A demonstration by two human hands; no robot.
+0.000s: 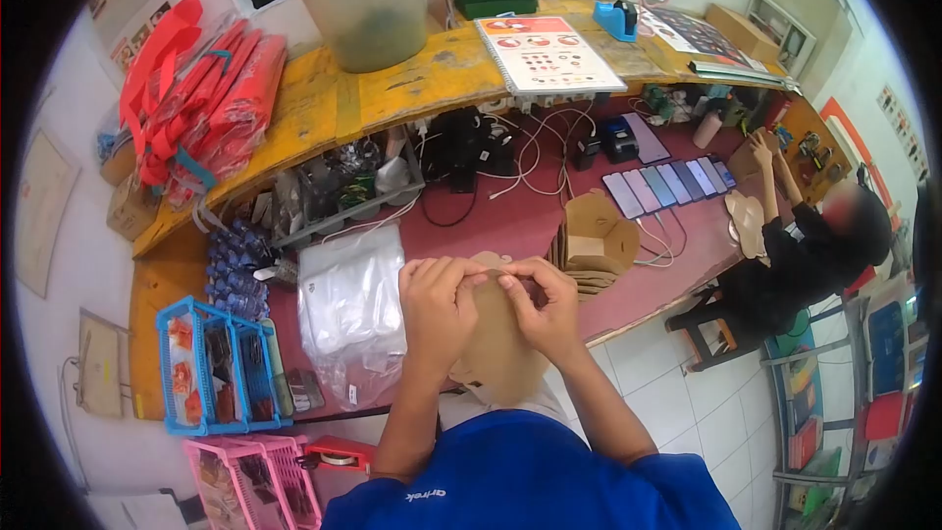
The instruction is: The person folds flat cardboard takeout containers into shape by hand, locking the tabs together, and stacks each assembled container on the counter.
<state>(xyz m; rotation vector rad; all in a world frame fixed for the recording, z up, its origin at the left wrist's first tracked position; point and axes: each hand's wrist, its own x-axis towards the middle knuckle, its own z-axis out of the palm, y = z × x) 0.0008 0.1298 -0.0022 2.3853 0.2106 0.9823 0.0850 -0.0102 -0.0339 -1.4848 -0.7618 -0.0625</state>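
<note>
Both hands hold the top edge of a brown cardboard piece [500,353] in front of the blue shirt. My left hand [439,309] pinches it from the left with curled fingers. Close beside it, my right hand [542,306] grips the same edge between thumb and fingers. Just right of my hands stands a stack of similar folded cardboard pieces [597,243] on the red tabletop [500,211]. Clear plastic bags [350,294] lie in a pile left of my left hand.
A row of phones [667,186] and white cables lie beyond the cardboard stack. A co-worker [814,255] sits at the right, hands raised. Blue baskets [211,368] and a pink basket [255,481] stand left. A yellow shelf [422,83] overhangs the table's back.
</note>
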